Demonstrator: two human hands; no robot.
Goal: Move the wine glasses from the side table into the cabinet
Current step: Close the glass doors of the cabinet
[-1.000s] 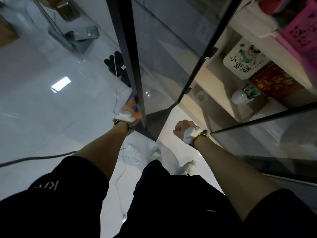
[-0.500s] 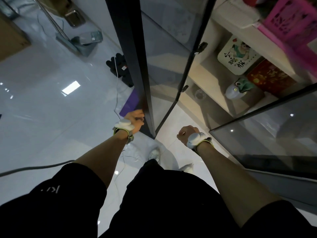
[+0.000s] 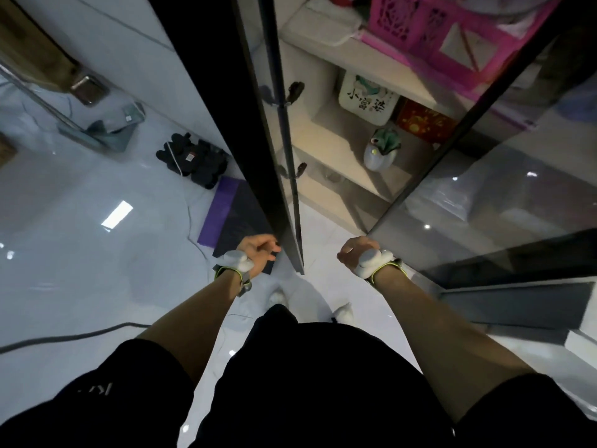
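Wine glasses are hard to make out: only one faint, clear glass shape shows on the lower shelf of the cabinet, far beyond both hands and a little right of the left door's lower hinge. It is too dim to tell whether it is truly a stemmed glass. Neither hand touches it.

Left hand hangs just left of the near bottom corner of the open left glass door, fingers loosely curled and holding nothing, a small gap between fingertips and door edge. Right hand is curled into a fist near the bottom corner of the open right glass door; whether it grips the door edge cannot be told. Both wrists carry white strapped devices.

On the shelf above the glass stand a white and green ceramic figure, a white tin with black characters and a red box. A pink basket sits higher up. On the floor at left lie a purple mat and a black bundle.
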